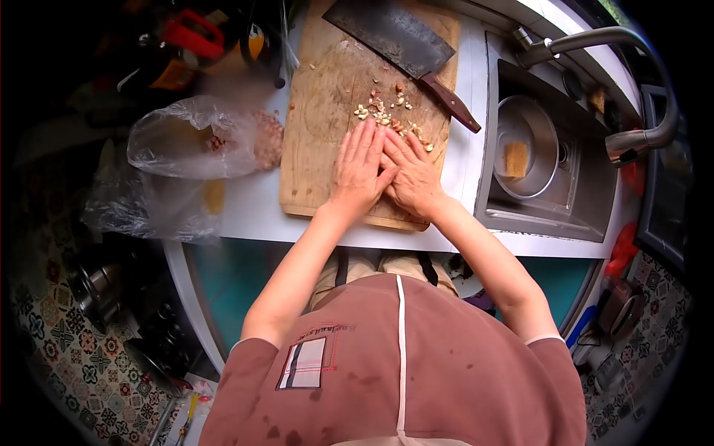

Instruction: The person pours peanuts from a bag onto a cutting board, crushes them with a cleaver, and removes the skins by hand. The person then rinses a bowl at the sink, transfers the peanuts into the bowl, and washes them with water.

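Observation:
Both hands lie side by side on the wooden cutting board (316,141), palms down. My left hand (358,169) has its fingers stretched forward, the tips at the near edge of some chopped nuts (382,117). My right hand (410,172) rests beside it, fingers also extended, its thumb side overlapped by my left thumb. What lies under the palms is hidden. Beyond the nuts, a cleaver (394,36) lies flat across the board, its wooden handle pointing to the lower right over the board's edge.
At the left, an open clear plastic bag (186,137) holds reddish nuts. On the right, a metal bowl (526,123) with a sponge (515,160) sits in the sink (595,197), beneath a curved faucet (632,37). A red-handled item (193,33) is at the upper left.

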The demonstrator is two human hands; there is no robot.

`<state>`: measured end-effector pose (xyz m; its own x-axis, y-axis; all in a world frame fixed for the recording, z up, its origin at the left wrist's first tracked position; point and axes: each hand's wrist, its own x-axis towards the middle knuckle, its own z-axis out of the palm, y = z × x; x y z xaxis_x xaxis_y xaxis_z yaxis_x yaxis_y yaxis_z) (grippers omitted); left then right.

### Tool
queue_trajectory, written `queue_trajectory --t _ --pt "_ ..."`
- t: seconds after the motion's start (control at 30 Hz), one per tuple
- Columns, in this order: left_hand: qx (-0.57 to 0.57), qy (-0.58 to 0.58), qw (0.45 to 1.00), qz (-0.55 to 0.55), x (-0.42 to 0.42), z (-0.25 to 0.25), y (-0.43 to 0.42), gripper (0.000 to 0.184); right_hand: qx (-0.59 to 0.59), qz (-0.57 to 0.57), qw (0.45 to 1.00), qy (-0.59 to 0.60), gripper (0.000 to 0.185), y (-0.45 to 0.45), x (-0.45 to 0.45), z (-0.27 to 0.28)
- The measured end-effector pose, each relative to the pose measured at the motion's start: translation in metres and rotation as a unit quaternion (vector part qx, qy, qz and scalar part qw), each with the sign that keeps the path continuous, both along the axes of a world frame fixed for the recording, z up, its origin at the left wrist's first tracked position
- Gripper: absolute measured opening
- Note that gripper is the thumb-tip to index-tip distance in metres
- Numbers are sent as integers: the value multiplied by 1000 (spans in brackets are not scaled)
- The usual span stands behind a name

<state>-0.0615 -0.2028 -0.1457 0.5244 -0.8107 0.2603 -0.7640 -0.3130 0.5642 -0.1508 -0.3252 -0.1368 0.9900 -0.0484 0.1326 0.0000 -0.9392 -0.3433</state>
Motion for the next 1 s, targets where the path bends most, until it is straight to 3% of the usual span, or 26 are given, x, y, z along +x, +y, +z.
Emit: queue_trajectory --t 0.1,0.17,0.27,0.37,0.53,0.57,0.67,0.77,0.8,0.83,0.9,0.93,1.0 --pt "-58 59 996 36 13 6 15 46 12 46 997 -56 48 1 17 3" --pt "-85 143 982 86 30 17 10 37 38 -20 992 -118 39 -10 30 18" --pt "-161 436 870 166 52 12 8 28 60 -97 988 -107 33 -48 28 21" --pt "-131 497 840 171 58 17 21 27 37 -116 989 -87 30 -71 34 20" --pt "21 274 954 122 38 40 35 31 9 -117 992 -51 22 -72 62 11" --pt "8 282 952 119 29 42 33 32 18 -121 992 -33 20 -70 65 13" --pt "14 129 988 85 12 42 30 31 18 -145 989 32 16 -63 62 25" --pt "12 98 992 84 9 35 25 24 61 -171 983 0 16 -60 41 20" --pt "2 107 990 91 10 34 23 22 96 -166 979 -70 16 -60 33 18" --pt "-7 115 989 98 12 32 22 19 226 -213 950 -49 15 -58 26 18" --pt "-16 152 981 119 16 32 23 14 470 -296 831 -7 14 -51 12 19" --pt "-17 181 975 130 19 34 23 11 538 -293 790 -11 17 -50 6 19" --pt "1 269 952 150 28 32 22 8 560 -295 774 -16 16 -48 -3 17"
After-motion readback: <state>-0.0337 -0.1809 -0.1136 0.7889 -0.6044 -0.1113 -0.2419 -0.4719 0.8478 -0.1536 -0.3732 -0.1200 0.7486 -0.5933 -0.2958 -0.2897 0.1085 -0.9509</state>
